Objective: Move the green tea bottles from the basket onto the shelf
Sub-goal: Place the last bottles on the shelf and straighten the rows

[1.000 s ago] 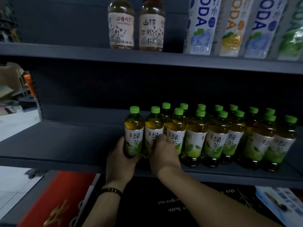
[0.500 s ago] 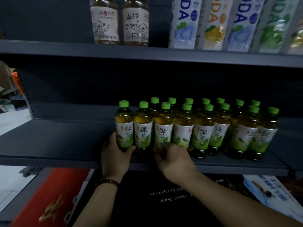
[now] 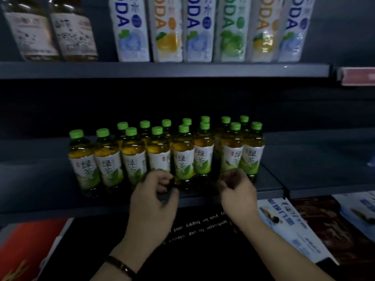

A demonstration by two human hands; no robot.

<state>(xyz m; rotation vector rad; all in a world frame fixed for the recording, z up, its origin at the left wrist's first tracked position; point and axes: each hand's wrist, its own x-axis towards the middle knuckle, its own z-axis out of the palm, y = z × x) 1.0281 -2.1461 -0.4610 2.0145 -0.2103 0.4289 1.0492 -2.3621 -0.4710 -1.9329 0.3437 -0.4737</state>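
Several green tea bottles (image 3: pixel 183 159) with green caps stand in two rows on the dark middle shelf (image 3: pixel 40 179). My left hand (image 3: pixel 154 197) hovers at the shelf's front edge, just before the base of the fourth front-row bottle (image 3: pixel 159 157), fingers curled with nothing visibly held. My right hand (image 3: pixel 237 191) is curled the same way in front of the base of a bottle near the right end (image 3: pixel 232 155). No basket is in view.
The upper shelf (image 3: pixel 162 69) carries tall soda cartons (image 3: pixel 130 29) and two brown-drink bottles (image 3: pixel 73 33). Bare shelf lies left and right of the tea bottles. Below are a black printed panel (image 3: pixel 203 240), a red item (image 3: pixel 26 250) and blue leaflets (image 3: pixel 288 224).
Both hands left the two leftmost bottles and shifted right along the front row. My left hand let go of the end bottle. The view swung right and closer.
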